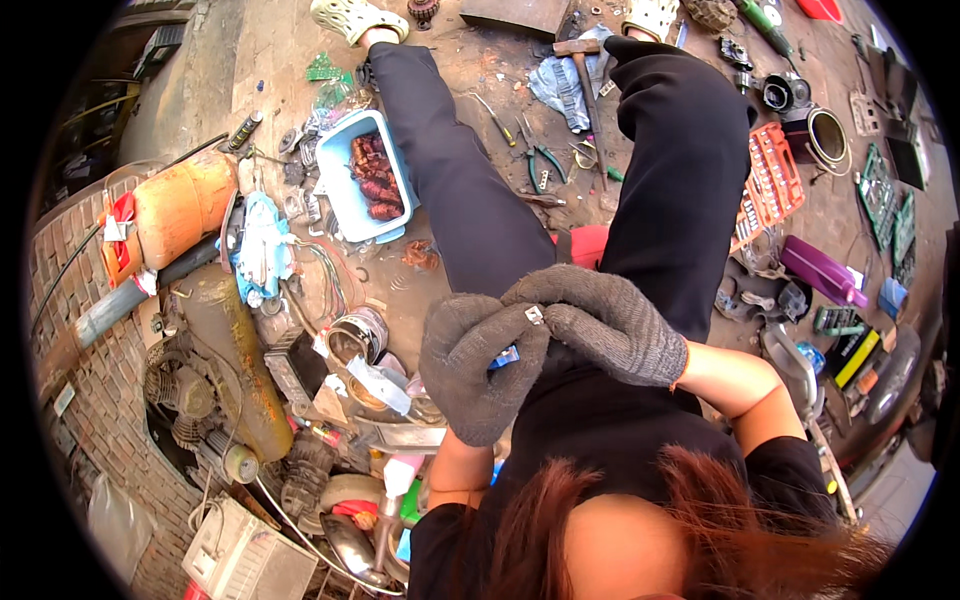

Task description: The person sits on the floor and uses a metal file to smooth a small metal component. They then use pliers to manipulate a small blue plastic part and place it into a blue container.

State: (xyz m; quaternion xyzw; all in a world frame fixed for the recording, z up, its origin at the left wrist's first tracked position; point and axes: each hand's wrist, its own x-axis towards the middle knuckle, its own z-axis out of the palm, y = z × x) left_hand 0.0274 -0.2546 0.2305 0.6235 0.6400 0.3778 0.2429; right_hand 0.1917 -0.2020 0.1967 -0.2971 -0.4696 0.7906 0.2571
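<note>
Both my hands wear dark grey knitted gloves and meet in front of my lap. My left hand [475, 368] is closed, with a small blue piece [504, 357] showing between its thumb and fingers. The thumb and fingers of my right hand [612, 325] pinch a small silvery metal piece [534, 314], right where the left fingertips touch it. Whether the blue and silvery pieces are one object is hidden by the gloves.
Left of my legs stands a light blue basin [330, 190] holding coppery coils [374, 178]. Pliers [540, 155] and a hammer [585, 85] lie between my feet. An orange socket case [770, 185] is on the right. An orange gas cylinder [185, 205] lies far left.
</note>
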